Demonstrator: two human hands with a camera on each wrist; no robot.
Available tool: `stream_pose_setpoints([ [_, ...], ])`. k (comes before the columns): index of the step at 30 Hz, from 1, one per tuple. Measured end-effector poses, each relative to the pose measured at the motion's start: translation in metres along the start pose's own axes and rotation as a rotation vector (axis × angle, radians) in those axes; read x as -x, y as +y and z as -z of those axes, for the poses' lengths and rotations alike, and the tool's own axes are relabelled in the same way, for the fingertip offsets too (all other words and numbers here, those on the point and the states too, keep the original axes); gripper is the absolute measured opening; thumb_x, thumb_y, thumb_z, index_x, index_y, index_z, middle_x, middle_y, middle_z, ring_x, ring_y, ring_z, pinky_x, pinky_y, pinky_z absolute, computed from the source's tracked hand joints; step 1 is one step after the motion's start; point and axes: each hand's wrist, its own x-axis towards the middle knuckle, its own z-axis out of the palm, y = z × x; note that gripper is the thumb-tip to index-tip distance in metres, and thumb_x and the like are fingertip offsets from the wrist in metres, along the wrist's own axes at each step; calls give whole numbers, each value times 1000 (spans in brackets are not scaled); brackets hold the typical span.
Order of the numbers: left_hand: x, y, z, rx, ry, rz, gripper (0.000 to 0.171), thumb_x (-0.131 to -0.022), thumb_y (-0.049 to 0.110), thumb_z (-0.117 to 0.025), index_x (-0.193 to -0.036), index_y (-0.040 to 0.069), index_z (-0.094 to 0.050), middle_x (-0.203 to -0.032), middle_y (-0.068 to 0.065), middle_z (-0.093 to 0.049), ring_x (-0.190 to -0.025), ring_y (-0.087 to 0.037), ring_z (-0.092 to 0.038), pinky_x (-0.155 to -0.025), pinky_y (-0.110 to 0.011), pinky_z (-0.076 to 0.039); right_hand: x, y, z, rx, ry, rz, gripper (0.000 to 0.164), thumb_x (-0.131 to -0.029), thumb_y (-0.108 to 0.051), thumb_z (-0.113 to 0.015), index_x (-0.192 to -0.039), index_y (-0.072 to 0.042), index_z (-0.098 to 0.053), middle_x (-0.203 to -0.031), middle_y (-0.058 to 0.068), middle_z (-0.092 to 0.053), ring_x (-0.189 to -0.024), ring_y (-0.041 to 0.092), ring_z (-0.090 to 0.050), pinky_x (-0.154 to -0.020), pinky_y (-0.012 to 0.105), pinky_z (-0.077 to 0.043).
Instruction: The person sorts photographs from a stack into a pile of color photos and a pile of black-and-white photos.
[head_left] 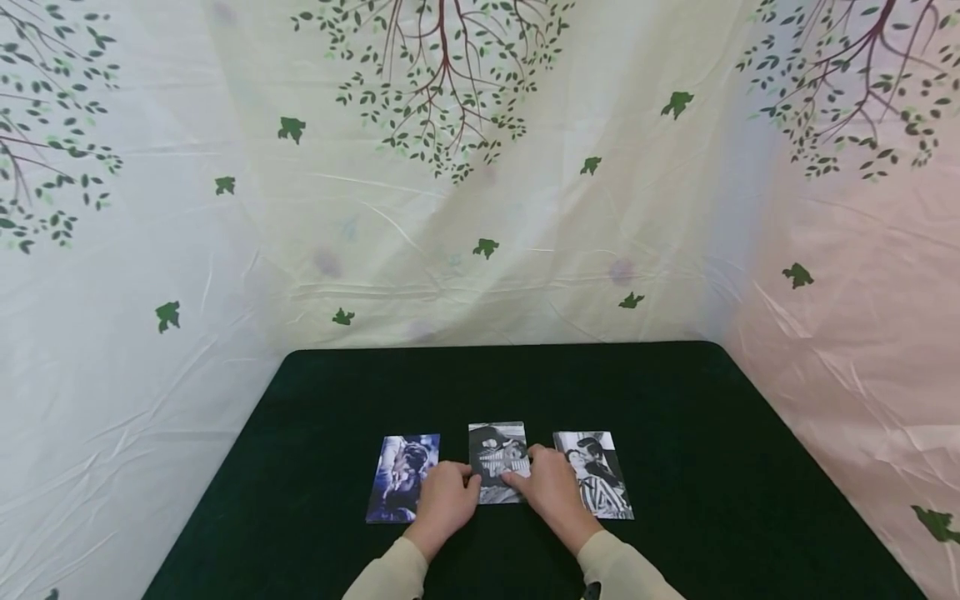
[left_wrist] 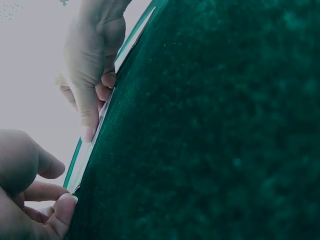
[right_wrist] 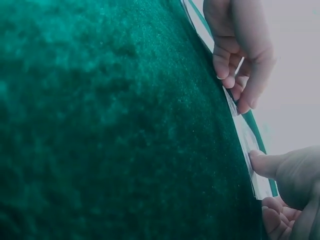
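Note:
Three photo cards lie side by side on a dark green cloth. Both hands are at the middle one, a black-and-white photo card (head_left: 495, 442). At its left edge, my left hand (head_left: 447, 497) holds the border with curled fingers and thumb. My right hand (head_left: 553, 487) grips the opposite side, its thumb (right_wrist: 265, 164) on the picture and its fingers at the right edge. Both wrist views show the card edge-on, low against the cloth. Partly behind the left hand is a blue-purple photo card (head_left: 397, 467); another black-and-white photo card (head_left: 603, 467) is partly covered by the right hand.
The green-covered table (head_left: 337, 392) has rounded far corners. Pale fabric curtains (head_left: 525, 208) printed with branches and green leaves surround it at the back and sides.

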Motion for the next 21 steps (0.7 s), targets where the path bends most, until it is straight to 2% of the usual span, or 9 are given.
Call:
stream_pose_setpoints([
  [5,0,0,-1,-9,-5,10,27,-87,19,-68,-102,-3,-72,-97,-13,-71,-87,-23,-65,-74,-44,-51,-1,1,0,-20,-28,-32,57,-70,-39,-85,-106,1,-66,-92,11,-66,-75,19,-59,-65,39,-49],
  [11,2,4,-2,-38,25,-17,29,-88,20,-67,-102,-4,-72,-101,-16,-70,-96,-30,-64,-80,-48,-50,-1,1,3,-51,-38,-64,55,-70,-35,-85,-107,-1,-64,-81,4,-60,-68,15,-52,-59,33,-45],
  [21,4,6,-3,-114,5,-37,32,-87,21,-67,-102,-7,-71,-99,-19,-67,-98,-33,-61,-85,-48,-47,1,-1,1,-71,-53,-87,56,-71,-35,-85,-109,-1,-62,-82,5,-59,-69,15,-53,-59,33,-45],
])
